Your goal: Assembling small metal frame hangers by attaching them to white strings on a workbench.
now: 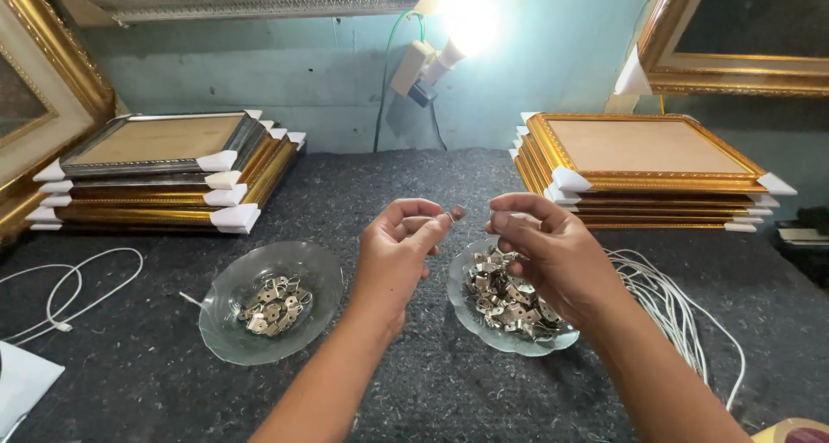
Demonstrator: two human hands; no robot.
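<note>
My left hand (399, 251) is raised over the grey felt table and pinches a small metal hanger piece (456, 212) between thumb and forefinger. My right hand (553, 253) hovers just right of it, fingers curled together close to the piece, above a clear glass dish (484, 326) heaped with small metal hanger clips. A second glass dish (226, 332) to the left holds a smaller pile of the same clips.
Stacks of gold and silver picture frames with white corner guards lie at back left (164, 171) and back right (643, 171). A bundle of white cords (682, 309) lies at the right, a white cable (73, 292) at the left. A lit lamp (440, 59) hangs on the wall.
</note>
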